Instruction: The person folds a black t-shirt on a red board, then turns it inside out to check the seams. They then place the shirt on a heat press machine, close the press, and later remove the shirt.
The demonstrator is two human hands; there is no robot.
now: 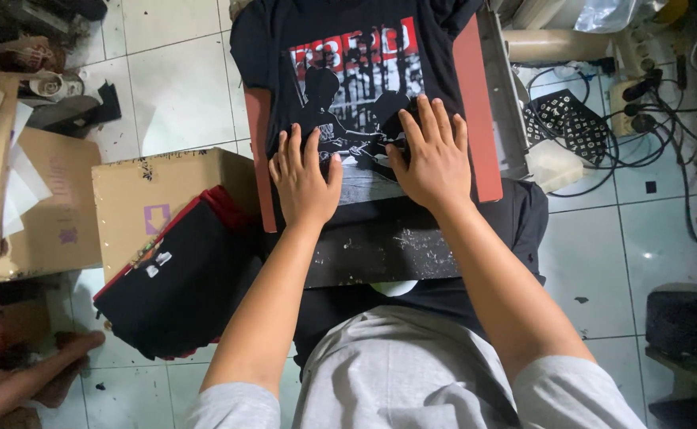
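Observation:
A black T-shirt (285,56) with a red, white and black print lies spread over a red flat board (475,95) in front of me. My left hand (303,176) lies flat on the shirt's lower left, fingers apart, palm down. Beside it my right hand (434,155) presses flat on the lower right of the print. Both hands hold nothing. The shirt's hem hangs over a dark scratched plate (380,246) under the board.
A cardboard box (138,199) stands at the left with a stack of folded black and red garments (181,278) leaning on it. Cables and a power strip (634,103) lie on the tiled floor at the right. Another person's foot (15,381) shows at bottom left.

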